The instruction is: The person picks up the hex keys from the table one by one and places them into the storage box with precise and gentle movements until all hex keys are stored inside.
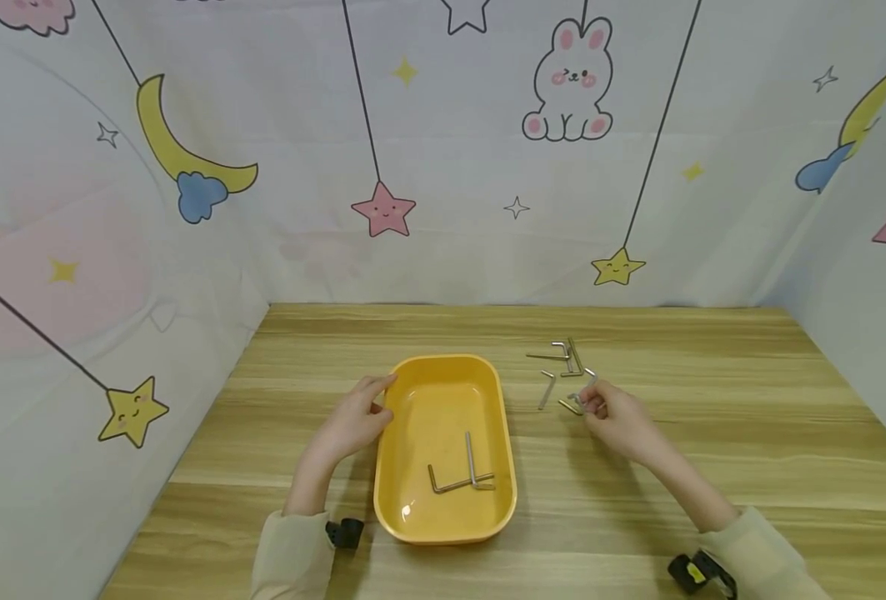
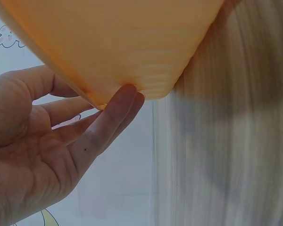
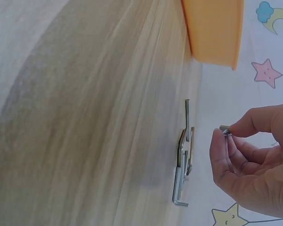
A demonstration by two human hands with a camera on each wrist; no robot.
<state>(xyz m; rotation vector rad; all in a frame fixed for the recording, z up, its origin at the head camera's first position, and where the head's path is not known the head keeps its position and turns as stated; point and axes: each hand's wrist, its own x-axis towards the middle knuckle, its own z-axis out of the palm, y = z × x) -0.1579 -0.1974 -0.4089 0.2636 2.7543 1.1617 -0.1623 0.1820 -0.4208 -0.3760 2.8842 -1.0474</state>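
My left hand (image 1: 354, 423) grips the left rim of a yellow plastic tray (image 1: 435, 408), its fingers against the outer wall in the left wrist view. Inside the tray, a silver hex key (image 1: 470, 457) lies across a darker hex key (image 1: 452, 486). To the right of the tray, my right hand (image 1: 621, 418) pinches a small metal hex key (image 3: 225, 130) between thumb and fingertips; most of it is hidden by the hand. Close to those fingers, a short brassy hex key (image 1: 570, 407) lies on the table.
Several loose hex keys (image 1: 575, 357) lie in a cluster beyond my right hand, some crossing each other. A single silver hex key (image 1: 547, 390) lies between them and the tray. Printed cloth (image 1: 458, 267) hangs behind the wooden table (image 1: 713, 367) and along both sides.
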